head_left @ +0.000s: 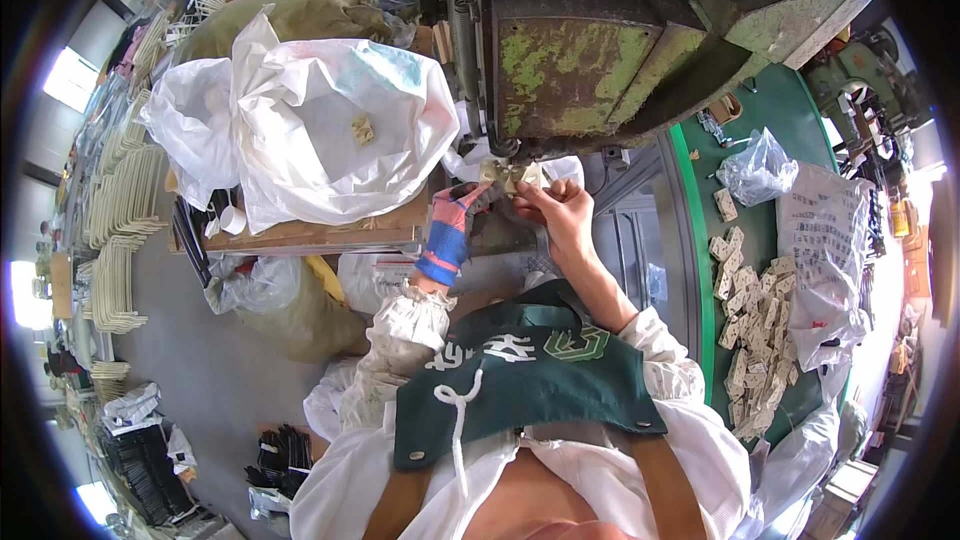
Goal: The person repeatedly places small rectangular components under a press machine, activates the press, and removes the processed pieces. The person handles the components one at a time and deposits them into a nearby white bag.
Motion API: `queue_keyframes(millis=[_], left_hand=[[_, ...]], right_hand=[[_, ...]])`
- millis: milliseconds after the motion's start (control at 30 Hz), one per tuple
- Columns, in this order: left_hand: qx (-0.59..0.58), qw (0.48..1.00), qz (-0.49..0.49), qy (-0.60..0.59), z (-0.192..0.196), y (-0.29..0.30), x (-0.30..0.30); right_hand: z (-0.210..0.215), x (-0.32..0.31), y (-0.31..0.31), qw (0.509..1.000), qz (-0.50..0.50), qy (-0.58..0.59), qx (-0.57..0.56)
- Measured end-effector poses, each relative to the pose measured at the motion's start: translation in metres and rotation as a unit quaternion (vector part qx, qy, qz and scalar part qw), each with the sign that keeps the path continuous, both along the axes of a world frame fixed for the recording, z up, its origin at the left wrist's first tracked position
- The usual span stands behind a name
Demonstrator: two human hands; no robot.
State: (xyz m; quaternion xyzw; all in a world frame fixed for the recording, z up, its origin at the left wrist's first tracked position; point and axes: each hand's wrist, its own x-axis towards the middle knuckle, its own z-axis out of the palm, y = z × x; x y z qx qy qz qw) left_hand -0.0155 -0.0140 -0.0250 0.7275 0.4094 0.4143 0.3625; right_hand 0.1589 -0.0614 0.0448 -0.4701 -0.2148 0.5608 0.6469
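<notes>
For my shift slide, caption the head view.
Gloved left hand and bare right hand close together at a worn green machine, pale pieces heaped on the green table.

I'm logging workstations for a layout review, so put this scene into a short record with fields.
Left hand: gloved left hand in red and blue, fingertips at the work point; grip unclear
Right hand: bare right hand, fingers bent close to a small cream piece
Machine: heavy machine, worn green paint, beyond the hands
Left side: open white bag with a pale piece inside
Right side: green table bearing a pile of cream pieces and a clear plastic bag
</notes>
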Motion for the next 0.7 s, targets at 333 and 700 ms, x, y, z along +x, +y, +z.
queue_keyframes(millis=[333,700], left_hand=[[-0.056,0.993,-0.042,-0.1,0.025,0.0,0.015],[0.058,0.992,0.012,-0.115,0.009,-0.001,0.024]], right_hand=[[0.023,0.017,0.01,0.997,0.043,-0.058,-0.03],[0.023,0.029,0.02,0.988,0.105,-0.109,-0.031]])
